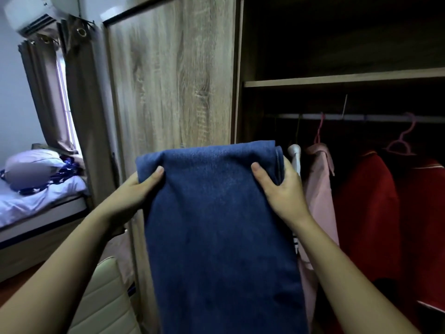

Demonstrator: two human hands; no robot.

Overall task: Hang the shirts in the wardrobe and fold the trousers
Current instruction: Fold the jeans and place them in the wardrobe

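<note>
Both hands, left hand (138, 186) and right hand (280, 186), hold the blue trousers (216, 225) up, fingers curled around their top corners.

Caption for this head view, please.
Left hand and right hand hold blue trousers before the wardrobe, pink shirt and red shirts hanging inside.

I see the dark blue trousers (216, 225) doubled over at the top and hanging straight down in front of the wardrobe (173, 80). My left hand (137, 189) and right hand (279, 186) grip their upper corners. Inside, a pink shirt (320, 189), a red shirt (366, 213) and a second red shirt (423, 225) hang side by side from the rail (361, 117).
</note>
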